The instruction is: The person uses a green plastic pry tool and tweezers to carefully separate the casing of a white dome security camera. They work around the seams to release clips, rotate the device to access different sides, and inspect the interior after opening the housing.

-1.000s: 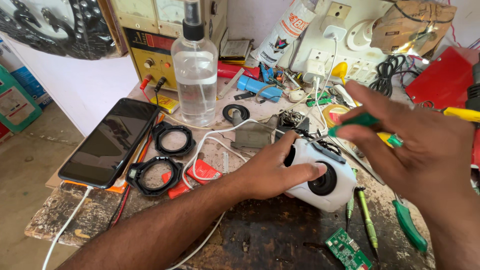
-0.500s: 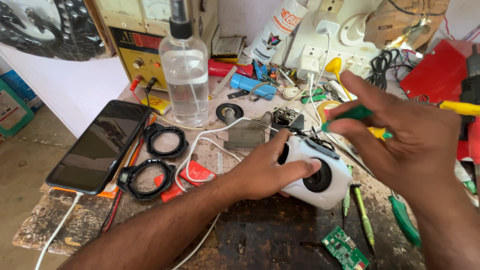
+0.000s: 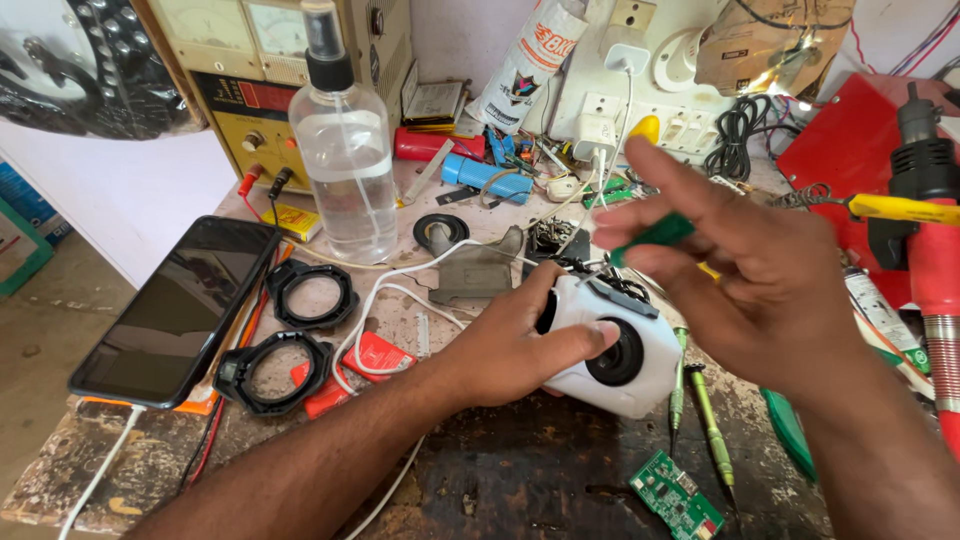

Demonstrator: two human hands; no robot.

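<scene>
Two hands: left hand (image 3: 510, 345) grips white speaker (image 3: 625, 350), right hand (image 3: 760, 270) w/ green screwdriver (image 3: 652, 235).

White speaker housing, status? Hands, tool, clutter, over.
Left hand gripping white speaker housing. Right hand above it, fingers pinching green-handled tool. Screwdrivers and circuit board lie alongside.

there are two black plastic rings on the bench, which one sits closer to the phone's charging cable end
The lower black ring, beside the phone's bottom corner where the white cable plugs in. The other black ring lies farther up the bench, nearer the clear spray bottle.
</scene>
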